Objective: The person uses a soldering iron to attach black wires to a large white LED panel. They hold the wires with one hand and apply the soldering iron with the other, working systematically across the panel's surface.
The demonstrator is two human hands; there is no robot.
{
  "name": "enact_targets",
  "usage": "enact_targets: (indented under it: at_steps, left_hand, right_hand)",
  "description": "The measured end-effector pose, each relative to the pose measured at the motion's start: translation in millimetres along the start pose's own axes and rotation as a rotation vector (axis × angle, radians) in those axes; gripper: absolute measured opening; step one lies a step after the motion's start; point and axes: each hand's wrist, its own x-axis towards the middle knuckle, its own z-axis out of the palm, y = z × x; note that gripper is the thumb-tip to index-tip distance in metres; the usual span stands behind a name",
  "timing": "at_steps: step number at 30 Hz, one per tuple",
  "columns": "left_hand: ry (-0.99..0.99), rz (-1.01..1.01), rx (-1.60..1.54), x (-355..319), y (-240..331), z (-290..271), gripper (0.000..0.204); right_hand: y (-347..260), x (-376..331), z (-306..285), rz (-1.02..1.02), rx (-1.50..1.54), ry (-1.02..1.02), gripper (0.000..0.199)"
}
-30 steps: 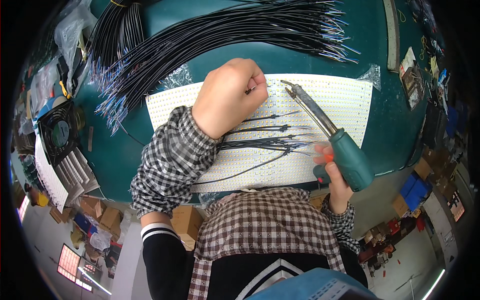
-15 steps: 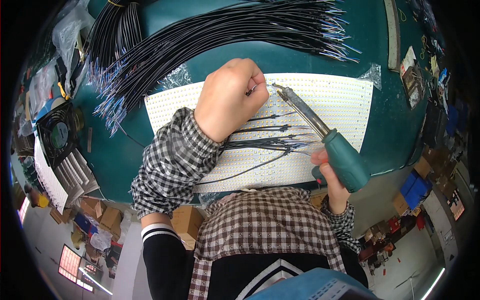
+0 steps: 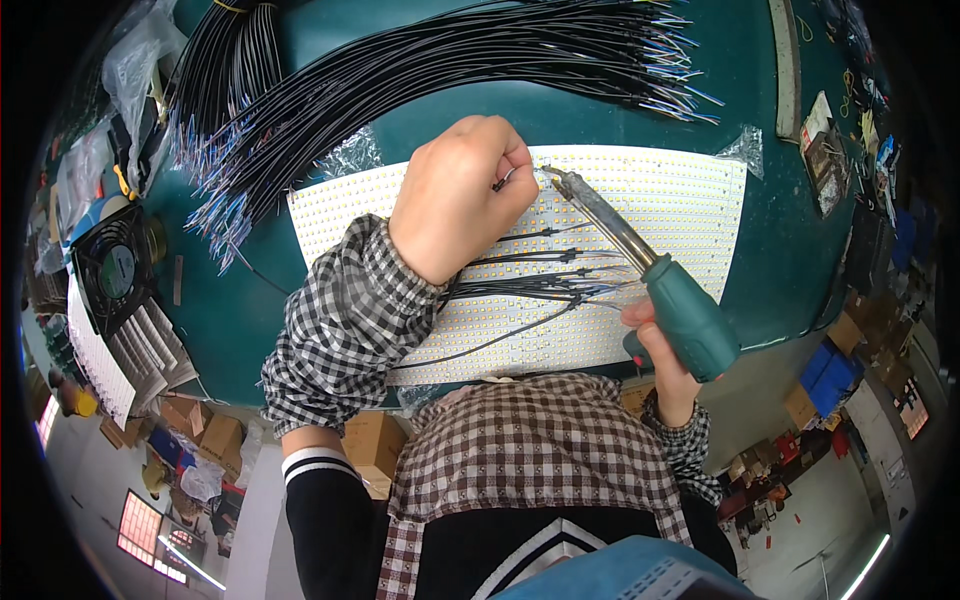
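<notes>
While the left hand [image 3: 462,195] lay curled on the white LED panel [image 3: 680,215], its fingertips pinched a thin black wire [image 3: 497,184] at the hand's 3 o'clock side, pressing it down to the sheet. The right hand [image 3: 662,352] was closed around the green handle of a soldering iron [image 3: 640,270], which slanted from the hand up toward 11 o'clock; its metal tip met the panel just beside the left fingertips, at the pinched wire end. The panel lay flat on the green bench [image 3: 780,270], spread from 9 to 3 o'clock in front of the person, its surface covered in rows of tiny yellow dots. Several leads [image 3: 545,275] already lay across the panel between the two hands, running roughly sideways and gathering toward the right hand at 4 o'clock. Beyond the panel, at 12 o'clock, a large bundle of black cables [image 3: 480,50] fanned across the bench, its stripped coloured ends pointing to 2 o'clock. A second bundle [image 3: 225,110] sat at 10 o'clock, its ends splayed toward the panel's left edge. Crumpled clear plastic [image 3: 345,155] showed at the panel's upper left corner. At 9 o'clock, off the bench edge, stood a small black fan [image 3: 112,270], with a stack of white panels [image 3: 105,355] just below it. Both forearms wore checked sleeves [image 3: 345,325].
</notes>
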Motion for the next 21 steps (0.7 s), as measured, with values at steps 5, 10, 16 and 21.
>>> enact_targets:
  at_steps: [5, 10, 16, 21]
  left_hand:
    - [-0.025, 0.008, 0.044, -0.1, -0.3, -1.2, 0.009]
    - [-0.024, 0.004, 0.053, 0.0, -0.9, -0.6, 0.009]
    - [-0.021, 0.008, 0.045, -1.2, 0.2, -2.3, 0.009]
    - [-0.017, 0.009, 0.053, -2.1, -0.3, -3.2, 0.009]
  right_hand:
    - [0.8, 1.1, -0.5, -0.029, -0.060, -0.002, 0.057]
    - [-1.1, 2.8, 0.5, -0.028, -0.061, -0.017, 0.056]
    - [0.6, -2.3, 0.0, -0.058, -0.071, -0.007, 0.056]
    - [3.2, -5.4, -0.8, -0.021, -0.030, -0.005, 0.058]
